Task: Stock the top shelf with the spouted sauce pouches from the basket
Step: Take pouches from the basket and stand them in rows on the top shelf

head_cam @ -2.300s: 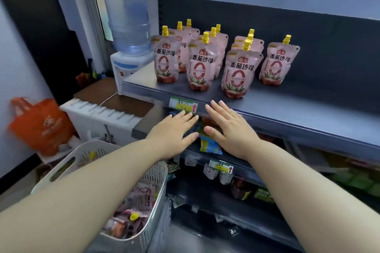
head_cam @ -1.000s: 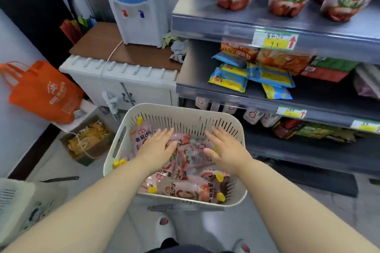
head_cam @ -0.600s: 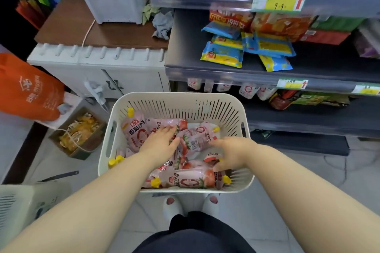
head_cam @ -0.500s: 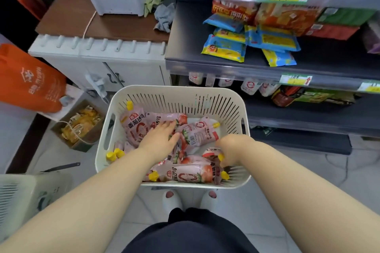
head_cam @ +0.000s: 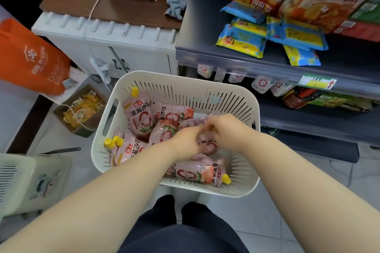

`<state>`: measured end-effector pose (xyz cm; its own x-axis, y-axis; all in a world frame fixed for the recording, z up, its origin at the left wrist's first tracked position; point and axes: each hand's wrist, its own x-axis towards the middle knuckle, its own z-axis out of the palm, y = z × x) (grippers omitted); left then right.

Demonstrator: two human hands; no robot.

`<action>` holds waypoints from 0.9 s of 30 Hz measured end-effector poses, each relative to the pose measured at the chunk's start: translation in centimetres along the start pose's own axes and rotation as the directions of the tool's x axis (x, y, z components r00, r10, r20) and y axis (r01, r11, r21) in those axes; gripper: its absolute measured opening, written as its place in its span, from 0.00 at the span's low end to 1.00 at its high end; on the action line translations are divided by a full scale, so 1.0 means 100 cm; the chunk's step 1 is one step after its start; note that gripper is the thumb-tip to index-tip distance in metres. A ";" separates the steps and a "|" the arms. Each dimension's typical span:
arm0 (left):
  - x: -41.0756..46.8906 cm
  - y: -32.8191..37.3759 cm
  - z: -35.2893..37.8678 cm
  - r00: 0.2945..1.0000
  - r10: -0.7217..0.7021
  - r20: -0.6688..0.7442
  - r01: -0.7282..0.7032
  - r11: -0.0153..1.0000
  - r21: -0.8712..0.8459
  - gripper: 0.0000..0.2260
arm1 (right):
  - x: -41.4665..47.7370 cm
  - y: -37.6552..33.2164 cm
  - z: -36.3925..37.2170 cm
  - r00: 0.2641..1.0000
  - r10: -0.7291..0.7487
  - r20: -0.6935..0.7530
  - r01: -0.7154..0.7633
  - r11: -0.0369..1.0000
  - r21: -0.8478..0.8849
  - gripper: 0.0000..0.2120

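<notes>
番茄沙司 pouches point(head_cam: 141, 117) in basket point(head_cam: 185, 84), perhaps 海天

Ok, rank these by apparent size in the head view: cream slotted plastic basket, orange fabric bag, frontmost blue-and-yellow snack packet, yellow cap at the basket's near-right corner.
1. cream slotted plastic basket
2. orange fabric bag, cut off by the frame edge, so true extent unsure
3. blue-and-yellow snack packet
4. yellow cap
</notes>
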<state>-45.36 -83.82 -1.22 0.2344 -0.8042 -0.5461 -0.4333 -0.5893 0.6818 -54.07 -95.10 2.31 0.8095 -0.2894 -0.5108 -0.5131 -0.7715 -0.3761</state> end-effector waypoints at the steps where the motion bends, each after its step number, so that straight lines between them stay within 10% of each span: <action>1: 0.001 0.001 -0.004 1.000 -0.010 -0.008 0.009 0.995 -0.103 0.18 | -0.001 -0.004 -0.003 0.997 -0.033 -0.069 0.040 0.993 0.111 0.11; 8: -0.002 -0.020 -0.059 0.963 -0.008 -0.270 -0.036 0.987 -0.159 0.08 | 0.015 -0.020 -0.008 0.850 0.314 -0.422 0.142 0.636 0.759 0.09; 14: 0.002 -0.051 -0.074 0.919 -0.061 -0.388 0.095 0.993 0.067 0.09 | 0.044 0.016 0.058 0.722 0.691 0.032 -0.261 0.230 0.938 0.02; 18: 0.013 -0.061 -0.068 0.868 -0.170 -0.466 0.102 0.980 -0.168 0.11 | 0.062 0.029 0.085 0.614 0.732 0.297 -0.370 -0.065 0.927 0.09; 27: 0.024 -0.084 -0.058 0.832 -0.368 -0.415 0.045 0.790 -0.612 0.11 | 0.092 0.048 0.102 0.534 0.717 0.448 -0.374 -0.275 0.886 0.07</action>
<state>-36.13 -81.27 -5.43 0.7154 -0.4840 -0.5039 0.2008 -0.5484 0.8117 -52.00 -95.67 -12.07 -0.0636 -0.4540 -0.8887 -0.4140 0.8223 -0.3904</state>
